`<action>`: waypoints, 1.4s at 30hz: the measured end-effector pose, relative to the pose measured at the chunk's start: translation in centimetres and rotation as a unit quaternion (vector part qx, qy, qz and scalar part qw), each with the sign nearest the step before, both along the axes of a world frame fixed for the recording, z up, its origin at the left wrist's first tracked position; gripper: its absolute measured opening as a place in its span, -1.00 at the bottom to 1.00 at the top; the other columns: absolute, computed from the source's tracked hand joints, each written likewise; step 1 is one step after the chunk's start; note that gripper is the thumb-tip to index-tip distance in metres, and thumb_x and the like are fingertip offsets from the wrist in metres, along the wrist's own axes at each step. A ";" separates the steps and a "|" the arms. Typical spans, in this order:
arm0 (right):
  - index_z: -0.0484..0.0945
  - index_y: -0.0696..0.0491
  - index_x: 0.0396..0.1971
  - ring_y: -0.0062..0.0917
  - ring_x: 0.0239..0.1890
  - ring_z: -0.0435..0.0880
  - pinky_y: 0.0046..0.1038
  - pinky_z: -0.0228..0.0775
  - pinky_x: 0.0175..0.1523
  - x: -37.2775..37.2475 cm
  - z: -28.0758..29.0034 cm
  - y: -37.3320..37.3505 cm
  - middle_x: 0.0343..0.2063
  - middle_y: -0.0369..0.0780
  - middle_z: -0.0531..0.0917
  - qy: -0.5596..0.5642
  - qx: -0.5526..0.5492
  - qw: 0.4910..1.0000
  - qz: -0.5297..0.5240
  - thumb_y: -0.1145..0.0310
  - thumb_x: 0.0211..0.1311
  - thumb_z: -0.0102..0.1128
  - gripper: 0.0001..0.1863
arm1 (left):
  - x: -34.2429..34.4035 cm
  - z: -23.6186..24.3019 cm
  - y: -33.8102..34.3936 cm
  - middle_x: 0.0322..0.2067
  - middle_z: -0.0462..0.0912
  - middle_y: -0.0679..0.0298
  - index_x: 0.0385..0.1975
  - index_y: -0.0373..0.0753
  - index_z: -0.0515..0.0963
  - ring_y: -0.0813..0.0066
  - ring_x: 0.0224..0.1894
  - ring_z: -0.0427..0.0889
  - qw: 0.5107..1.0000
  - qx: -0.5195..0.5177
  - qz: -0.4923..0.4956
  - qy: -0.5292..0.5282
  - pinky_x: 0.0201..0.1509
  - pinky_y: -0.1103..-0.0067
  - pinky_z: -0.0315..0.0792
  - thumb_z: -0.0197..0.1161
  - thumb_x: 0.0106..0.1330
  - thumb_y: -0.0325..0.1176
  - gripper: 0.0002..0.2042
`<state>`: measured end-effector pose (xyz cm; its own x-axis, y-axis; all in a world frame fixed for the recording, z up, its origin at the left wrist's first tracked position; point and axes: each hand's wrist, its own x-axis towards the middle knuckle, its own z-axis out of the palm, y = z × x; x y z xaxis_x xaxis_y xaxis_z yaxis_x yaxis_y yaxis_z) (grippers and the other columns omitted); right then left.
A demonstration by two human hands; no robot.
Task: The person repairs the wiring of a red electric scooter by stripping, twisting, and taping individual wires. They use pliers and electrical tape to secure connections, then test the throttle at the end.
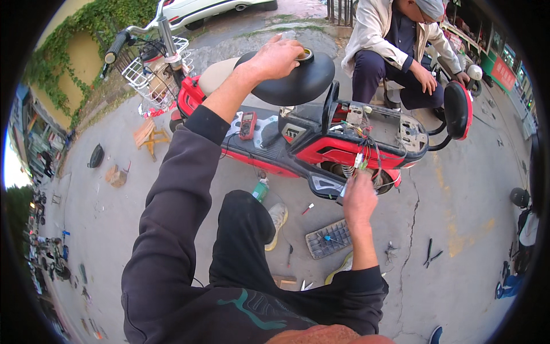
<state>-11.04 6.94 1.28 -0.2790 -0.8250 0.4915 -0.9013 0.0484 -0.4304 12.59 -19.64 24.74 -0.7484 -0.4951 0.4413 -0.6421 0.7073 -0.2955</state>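
On grey pavement [91,218] is stood a red scooter [338,153], its black seat [298,86] topped by the bent left hand [279,60], the curled right hand [360,200] set at loose wires [360,161], though whether those or a ring-shaped roll [307,55] on the seat are pinched cannot be told.

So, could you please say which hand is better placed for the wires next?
Probably the right hand: it is at the wires, while the left hand is up at the seat.

Scooter [332,151]: red, stood upright. Seat [303,86]: black, rounded. Ring [307,55]: yellowish, sat atop seat. Wires [365,132]: multicoloured, hung from scooter's exposed rear.
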 end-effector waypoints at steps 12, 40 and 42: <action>0.58 0.20 0.10 -0.70 -0.27 0.71 -0.62 0.51 -0.27 2.6 10.1 3.6 -0.11 -0.20 0.74 -0.449 -0.218 0.846 0.186 0.49 0.35 0.34 -0.65 | -2.4 -5.4 19.6 -0.06 0.59 0.31 0.11 -0.40 0.44 0.63 0.00 0.50 0.750 0.562 -0.169 0.306 0.15 0.58 0.41 0.12 0.57 -0.36 -0.73; 0.44 0.09 -0.29 -0.13 -0.39 0.65 -0.20 0.54 -0.35 1.9 8.7 3.9 -0.31 -0.08 0.58 -0.026 -0.305 0.948 0.080 0.55 0.05 0.33 -0.74 | -6.4 -10.1 25.5 -0.16 0.67 -0.09 0.02 -0.35 0.44 -0.13 -0.10 0.66 0.890 0.372 -0.119 0.233 -0.08 0.21 0.53 0.25 0.32 -0.51 -0.71; 0.42 0.10 -0.31 -0.07 -0.43 0.63 -0.18 0.49 -0.38 0.9 8.5 3.6 -0.40 -0.05 0.54 -0.056 -0.277 0.955 0.094 0.59 0.04 0.32 -0.74 | -6.8 -9.8 24.8 -0.12 0.67 -0.12 0.03 -0.35 0.44 -0.16 -0.03 0.65 0.900 0.359 -0.137 0.207 -0.03 0.18 0.54 0.26 0.32 -0.50 -0.69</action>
<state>-10.09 10.51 9.79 -0.2276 -0.4885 0.8423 -0.8185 -0.3726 -0.4373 5.78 5.21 14.98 -0.7300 -0.5865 0.3510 -0.3652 0.7687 0.5251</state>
